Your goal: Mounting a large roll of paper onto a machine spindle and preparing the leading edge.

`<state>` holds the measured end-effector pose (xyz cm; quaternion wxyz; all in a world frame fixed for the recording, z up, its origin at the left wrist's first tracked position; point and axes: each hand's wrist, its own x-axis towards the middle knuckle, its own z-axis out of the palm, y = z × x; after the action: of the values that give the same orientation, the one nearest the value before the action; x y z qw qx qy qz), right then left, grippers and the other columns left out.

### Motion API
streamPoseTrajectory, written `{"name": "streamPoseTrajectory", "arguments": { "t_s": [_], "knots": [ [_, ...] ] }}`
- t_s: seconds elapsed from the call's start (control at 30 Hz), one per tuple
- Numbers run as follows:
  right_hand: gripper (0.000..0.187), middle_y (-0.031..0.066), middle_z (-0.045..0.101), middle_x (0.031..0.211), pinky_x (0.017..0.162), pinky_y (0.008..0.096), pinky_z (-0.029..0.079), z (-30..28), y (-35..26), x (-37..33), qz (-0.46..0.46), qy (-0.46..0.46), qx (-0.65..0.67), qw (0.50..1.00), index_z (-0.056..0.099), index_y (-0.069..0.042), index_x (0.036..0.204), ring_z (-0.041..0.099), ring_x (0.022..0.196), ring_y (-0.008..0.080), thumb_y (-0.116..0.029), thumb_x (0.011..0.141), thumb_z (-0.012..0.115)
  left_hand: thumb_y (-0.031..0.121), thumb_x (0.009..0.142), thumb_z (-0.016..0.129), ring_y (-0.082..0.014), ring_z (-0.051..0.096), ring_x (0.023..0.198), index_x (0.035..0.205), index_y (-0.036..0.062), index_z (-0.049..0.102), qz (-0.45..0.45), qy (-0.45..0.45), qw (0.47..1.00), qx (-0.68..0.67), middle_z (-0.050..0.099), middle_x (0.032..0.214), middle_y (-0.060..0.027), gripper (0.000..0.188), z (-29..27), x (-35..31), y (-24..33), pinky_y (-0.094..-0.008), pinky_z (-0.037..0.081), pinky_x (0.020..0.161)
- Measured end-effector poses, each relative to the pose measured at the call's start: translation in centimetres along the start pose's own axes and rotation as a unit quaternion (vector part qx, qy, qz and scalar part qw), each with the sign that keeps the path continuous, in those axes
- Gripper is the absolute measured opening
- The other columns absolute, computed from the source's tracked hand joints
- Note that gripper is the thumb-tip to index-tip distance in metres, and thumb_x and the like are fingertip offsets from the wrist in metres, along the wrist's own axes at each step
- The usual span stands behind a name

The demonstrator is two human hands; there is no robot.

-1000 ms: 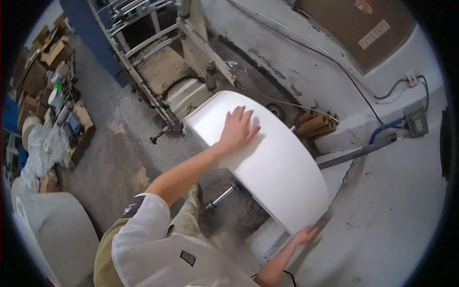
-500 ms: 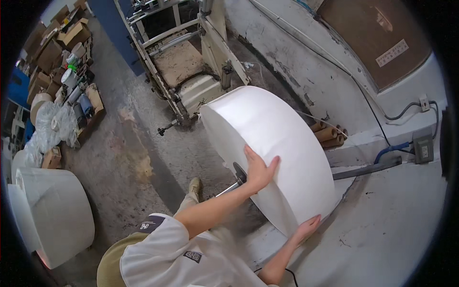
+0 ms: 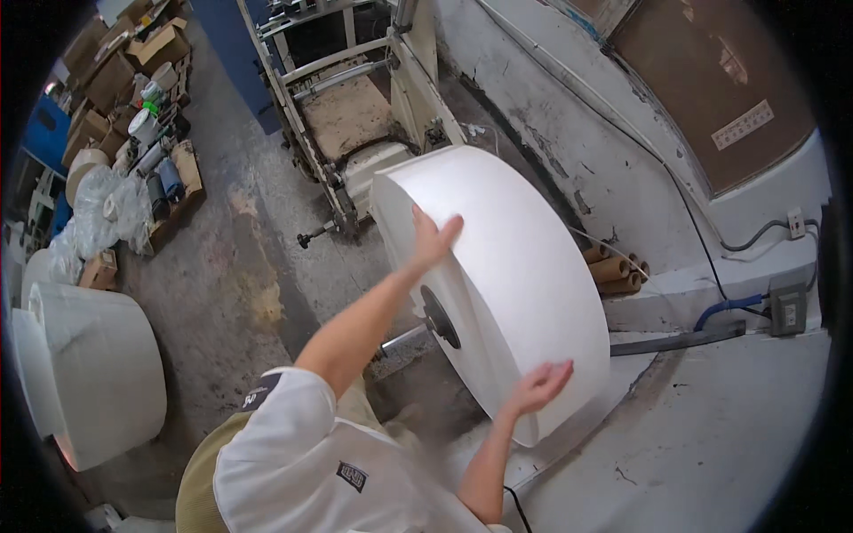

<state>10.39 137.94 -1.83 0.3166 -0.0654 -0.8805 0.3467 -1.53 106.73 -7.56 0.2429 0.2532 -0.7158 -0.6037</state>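
Observation:
A large white roll of sheet material stands on its rim in front of me, tilted in the view. A dark round hub sits at the middle of its left face, and a metal shaft sticks out of it toward me. My left hand lies on the upper left edge of the roll, thumb and fingers spread. Lower down, my right hand is against the near part of the curved surface, palm turned up and fingers loosely extended. Neither hand wraps around anything.
Beyond the roll stands a metal machine frame. Brown cardboard tubes lie beside the wall, near a dark bar and a grey electrical box. Another large wrapped roll is at left, below boxes and plastic wrap.
My left hand has moved farther up the roll's left edge, uncovering the hub. My right hand has shifted from the lower rim up and left onto the curved surface. My view has shifted slightly.

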Motion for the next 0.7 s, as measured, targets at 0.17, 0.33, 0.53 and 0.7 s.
{"name": "streamPoseTrajectory", "arguments": {
  "t_s": [0.17, 0.33, 0.53, 0.7],
  "knots": [
    [0.04, 0.0197, 0.047, 0.138, 0.103, 0.0402, 0.039, 1.1, -7.4, 2.0, 0.072, -0.062, 0.293, 0.951, 0.046, 0.002, 0.135, 0.049, 0.124, 0.0322, -0.015, 0.099, 0.046, 0.057, 0.09, 0.051, -0.0418, 0.042, 0.129, 0.14, -0.0134, 0.025, -0.155, -0.069, 0.978, 0.124, 0.037, 0.14, -0.0343, 0.091, -5.3, 5.2, 4.6, -0.0404, 0.034, 0.107],
    [0.046, 0.0155, 0.054, 0.131, 0.091, 0.0358, 0.049, -6.5, -4.0, 7.9, -0.029, -0.152, 0.348, 0.925, 0.047, 0.004, 0.132, 0.059, 0.112, 0.0276, -0.025, 0.097, 0.05, 0.05, 0.09, 0.057, -0.0446, 0.035, 0.132, 0.135, -0.0148, 0.031, 0.004, 0.015, 0.987, 0.16, 0.036, 0.138, -0.0357, 0.084, -3.3, -8.4, 10.4, -0.0464, 0.029, 0.108],
    [0.046, 0.0122, 0.06, 0.119, 0.091, 0.0337, 0.047, -20.2, 9.9, 15.8, 0.228, 0.129, 0.458, 0.85, 0.053, 0.0, 0.127, 0.059, 0.105, 0.0232, -0.033, 0.095, 0.054, 0.049, 0.084, 0.065, -0.0539, 0.018, 0.136, 0.145, -0.0114, 0.006, 0.018, 0.009, 0.976, 0.218, 0.008, 0.145, -0.0439, 0.104, 2.1, -20.6, 11.8, -0.0472, 0.021, 0.113],
    [0.046, 0.01, 0.06, 0.118, 0.092, 0.0325, 0.045, -23.9, 18.8, 20.2, 0.229, 0.121, 0.507, 0.822, 0.052, -0.002, 0.128, 0.057, 0.108, 0.021, -0.034, 0.095, 0.054, 0.043, 0.085, 0.065, -0.0555, 0.021, 0.134, 0.149, -0.0027, 0.003, 0.033, 0.01, 0.976, 0.213, 0.004, 0.144, -0.0447, 0.1, 2.5, -19.1, 11.1, -0.0462, 0.029, 0.11]
  ]
}}
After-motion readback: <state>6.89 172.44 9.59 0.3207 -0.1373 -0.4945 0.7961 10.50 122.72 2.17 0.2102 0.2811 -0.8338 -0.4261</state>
